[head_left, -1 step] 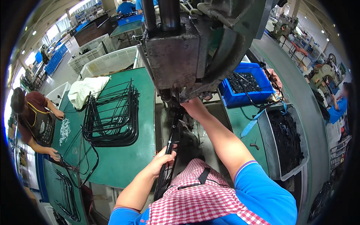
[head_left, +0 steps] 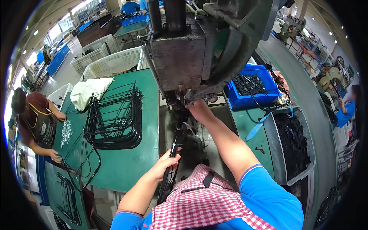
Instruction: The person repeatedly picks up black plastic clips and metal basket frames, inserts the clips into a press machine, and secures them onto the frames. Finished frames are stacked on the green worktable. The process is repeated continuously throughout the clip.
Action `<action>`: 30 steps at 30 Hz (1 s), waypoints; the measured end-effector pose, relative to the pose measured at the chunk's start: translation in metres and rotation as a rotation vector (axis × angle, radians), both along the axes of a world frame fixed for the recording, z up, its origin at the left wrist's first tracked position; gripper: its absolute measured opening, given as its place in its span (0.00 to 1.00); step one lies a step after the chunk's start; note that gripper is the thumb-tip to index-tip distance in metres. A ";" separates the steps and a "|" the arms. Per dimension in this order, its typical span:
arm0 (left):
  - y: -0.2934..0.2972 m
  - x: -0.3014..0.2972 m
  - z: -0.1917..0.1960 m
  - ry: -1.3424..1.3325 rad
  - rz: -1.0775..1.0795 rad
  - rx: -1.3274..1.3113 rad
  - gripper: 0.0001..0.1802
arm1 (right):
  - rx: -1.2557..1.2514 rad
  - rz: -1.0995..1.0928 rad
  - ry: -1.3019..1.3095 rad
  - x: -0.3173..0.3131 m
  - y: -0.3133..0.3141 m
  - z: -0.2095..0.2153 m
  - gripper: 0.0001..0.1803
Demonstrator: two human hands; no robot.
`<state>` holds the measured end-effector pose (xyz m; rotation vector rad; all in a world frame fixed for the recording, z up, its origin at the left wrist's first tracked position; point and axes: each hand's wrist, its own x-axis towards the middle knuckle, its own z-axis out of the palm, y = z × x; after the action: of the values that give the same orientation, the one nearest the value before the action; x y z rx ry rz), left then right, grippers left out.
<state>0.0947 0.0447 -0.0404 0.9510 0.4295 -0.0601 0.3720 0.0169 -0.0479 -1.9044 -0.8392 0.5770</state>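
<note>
The left hand [head_left: 165, 163] is wrapped around a black metal frame [head_left: 172, 161], fingers closed on its bar just above the red checked apron [head_left: 207, 199]. The frame runs upright from the lap to the foot of the grey press machine [head_left: 191, 53]. The right hand [head_left: 196, 108] reaches under the machine head, at the frame's top end; its grip cannot be made out. On the green table [head_left: 126, 165] to the left lies a stack of black wire frames [head_left: 115, 119]. A blue bin [head_left: 251, 90] of dark small parts stands to the right, beside a grey bin [head_left: 293, 145].
</note>
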 end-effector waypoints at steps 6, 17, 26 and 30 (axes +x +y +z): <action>0.002 0.000 0.000 0.030 -0.004 -0.021 0.36 | 0.151 0.013 -0.085 -0.004 0.000 0.009 0.15; -0.014 -0.105 0.062 -0.068 -0.481 0.512 0.36 | 0.035 -0.413 0.916 -0.057 -0.200 -0.173 0.27; -0.056 -0.121 0.054 -0.853 0.148 0.162 0.32 | 0.787 0.686 1.183 -0.004 -0.284 0.005 0.69; -0.084 -0.065 0.008 -0.003 0.652 0.292 0.37 | 0.769 0.840 0.886 -0.014 -0.323 0.097 0.34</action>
<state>0.0300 -0.0390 -0.0326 1.0553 0.7413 0.6100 0.3581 -0.3066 0.0493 -0.4281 -1.0072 1.2432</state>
